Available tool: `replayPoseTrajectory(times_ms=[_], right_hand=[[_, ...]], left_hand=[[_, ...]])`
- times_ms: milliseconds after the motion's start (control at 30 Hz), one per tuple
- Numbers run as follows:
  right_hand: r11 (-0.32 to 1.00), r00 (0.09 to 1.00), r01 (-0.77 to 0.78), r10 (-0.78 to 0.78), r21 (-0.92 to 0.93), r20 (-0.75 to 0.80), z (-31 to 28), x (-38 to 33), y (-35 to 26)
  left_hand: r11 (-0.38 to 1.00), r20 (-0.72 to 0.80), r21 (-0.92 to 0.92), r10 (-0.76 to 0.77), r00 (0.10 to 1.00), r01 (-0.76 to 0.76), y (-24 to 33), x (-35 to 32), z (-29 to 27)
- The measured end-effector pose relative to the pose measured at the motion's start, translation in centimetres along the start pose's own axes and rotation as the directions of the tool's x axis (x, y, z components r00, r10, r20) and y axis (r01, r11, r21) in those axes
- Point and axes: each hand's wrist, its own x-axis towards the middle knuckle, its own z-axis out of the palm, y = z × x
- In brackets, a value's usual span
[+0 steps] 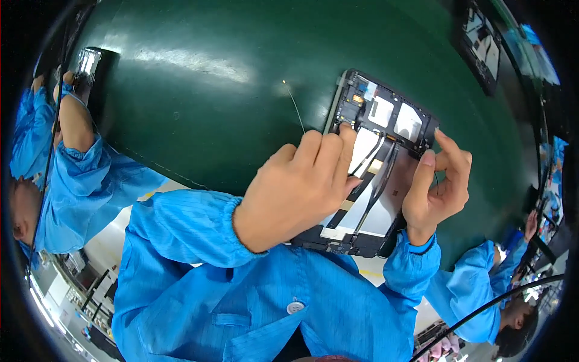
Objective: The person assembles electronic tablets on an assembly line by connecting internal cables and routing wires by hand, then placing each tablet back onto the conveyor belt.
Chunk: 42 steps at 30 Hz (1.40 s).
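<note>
An opened tablet (381, 111), its inside showing a dark frame, pale metal panels and black ribbon cables, lies tilted at the near edge of the green table. My left hand (301, 184) is over its left side, fingers bent, with one fingertip pressed on the inner parts at the upper left. A thin cable (295, 105) with a small gold-coloured end runs from behind this hand onto the table; whether the fingers hold it is hidden. At the tablet's right edge, my right hand (439, 187) grips with thumb and forefinger. A thin dark wire shows beside that palm.
Another opened tablet (482, 48) lies at the far right of the green table (199, 108). A dark device (93, 72) stands at the far left, near a co-worker's arm (75, 123). More people in blue sit to the right (470, 283). A black cable (494, 298) curves across the lower right.
</note>
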Motion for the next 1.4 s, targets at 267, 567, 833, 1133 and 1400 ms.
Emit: replayPoseTrajectory(times_ms=[267,567,833,1133,1400], right_hand=[[0.997,0.998,-0.061,0.06,0.043,0.003,-0.6,0.5,1.3],[0.992,0.988,-0.065,0.049,0.105,0.148,-2.3,0.5,2.0],[0.973,0.959,-0.193,0.16,0.124,0.235,-2.8,-0.1,2.4],[0.97,0.953,-0.213,0.182,0.113,0.242,-2.9,-0.1,2.4],[0.98,0.962,-0.18,0.158,0.084,0.223,-2.7,-0.4,2.4]], left_hand=[[0.937,-0.154,-0.174,0.279,0.948,-0.304,-4.0,2.9,0.0],[0.809,-0.13,-0.302,0.489,0.863,-0.504,-5.2,6.7,1.5],[0.595,-0.062,-0.697,0.505,0.861,-0.4,-3.6,6.0,1.8],[0.516,-0.038,-0.768,0.553,0.832,-0.379,-3.3,5.6,1.4],[0.496,-0.131,-0.775,0.48,0.867,-0.392,-3.6,5.1,1.6]])
